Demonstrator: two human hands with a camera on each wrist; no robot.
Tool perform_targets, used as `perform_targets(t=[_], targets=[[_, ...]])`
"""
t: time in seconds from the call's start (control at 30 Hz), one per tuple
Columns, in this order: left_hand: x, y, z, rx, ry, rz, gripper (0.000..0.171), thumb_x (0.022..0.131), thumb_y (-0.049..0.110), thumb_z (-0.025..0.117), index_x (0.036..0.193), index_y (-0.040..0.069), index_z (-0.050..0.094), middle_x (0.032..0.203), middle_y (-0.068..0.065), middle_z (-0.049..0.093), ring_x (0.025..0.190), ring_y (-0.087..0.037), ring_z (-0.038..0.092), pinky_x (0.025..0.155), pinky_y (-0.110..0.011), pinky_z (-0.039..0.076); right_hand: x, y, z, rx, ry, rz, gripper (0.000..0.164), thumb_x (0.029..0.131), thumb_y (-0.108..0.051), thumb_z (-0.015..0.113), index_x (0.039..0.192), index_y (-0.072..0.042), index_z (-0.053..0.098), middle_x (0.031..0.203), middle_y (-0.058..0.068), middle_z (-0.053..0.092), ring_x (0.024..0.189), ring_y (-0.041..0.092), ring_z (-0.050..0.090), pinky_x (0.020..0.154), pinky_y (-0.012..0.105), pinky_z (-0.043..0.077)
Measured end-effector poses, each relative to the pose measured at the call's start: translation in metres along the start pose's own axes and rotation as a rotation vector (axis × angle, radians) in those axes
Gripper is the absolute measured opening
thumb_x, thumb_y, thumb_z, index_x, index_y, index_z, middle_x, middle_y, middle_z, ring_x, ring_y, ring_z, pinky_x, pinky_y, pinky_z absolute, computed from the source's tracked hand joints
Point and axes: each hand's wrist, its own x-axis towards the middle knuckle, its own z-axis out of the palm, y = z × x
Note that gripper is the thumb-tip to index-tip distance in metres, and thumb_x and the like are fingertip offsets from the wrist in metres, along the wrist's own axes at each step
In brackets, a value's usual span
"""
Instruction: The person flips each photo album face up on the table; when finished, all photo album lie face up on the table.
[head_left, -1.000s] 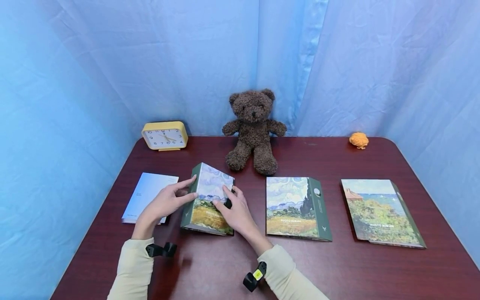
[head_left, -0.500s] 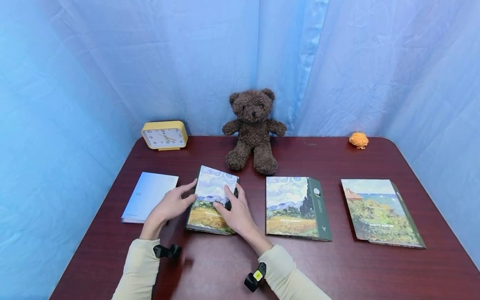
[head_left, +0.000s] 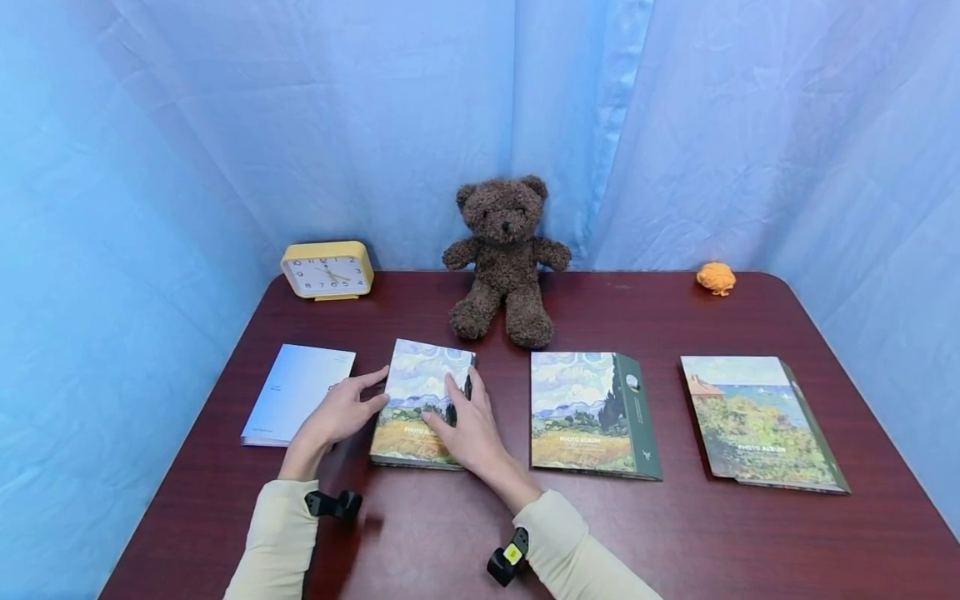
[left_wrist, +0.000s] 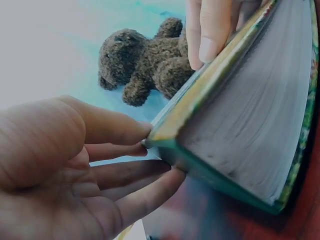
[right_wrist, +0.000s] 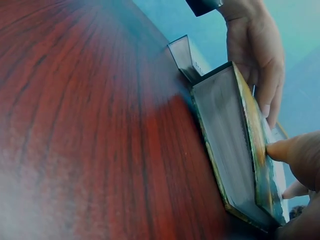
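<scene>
A photo album [head_left: 420,392] with a painted landscape cover lies closed on the table, left of centre. My left hand [head_left: 341,412] touches its left side; in the left wrist view the fingertips of the left hand [left_wrist: 75,160] meet the green spine [left_wrist: 215,180], thumb at the cover's edge. My right hand [head_left: 476,429] rests on the cover and its right edge, fingers spread. In the right wrist view, the right thumb [right_wrist: 295,152] touches the cover beside the thick page block [right_wrist: 225,135].
A blue-white book [head_left: 296,396] lies at left. Two more photo albums, one with a matching landscape [head_left: 573,408] and one with a seaside scene [head_left: 757,417], lie at right. Behind stand a yellow clock [head_left: 327,271], a brown teddy bear [head_left: 506,258] and an orange yarn clump [head_left: 716,279].
The album's cover has come down flatter and its green spine has turned out of the head view. My left hand has shifted slightly along its left edge; the right hand stays on the cover.
</scene>
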Motion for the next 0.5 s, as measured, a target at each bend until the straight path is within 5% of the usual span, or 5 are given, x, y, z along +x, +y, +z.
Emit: perform_targets(t=[0.5], targets=[[0.000,-0.012,0.001,-0.054,-0.004,0.003,0.051,0.096,0.013,0.049,0.143,0.006,0.032,0.134,-0.021,0.047,0.117,-0.034,0.050,0.092,-0.048,0.043,-0.003,-0.003,0.001,-0.050,-0.022,-0.049,0.069,0.087,-0.042,0.060,0.144,-0.012,0.034,0.153,0.015,0.004,0.138,0.037,0.011,0.105,0.053,0.024]])
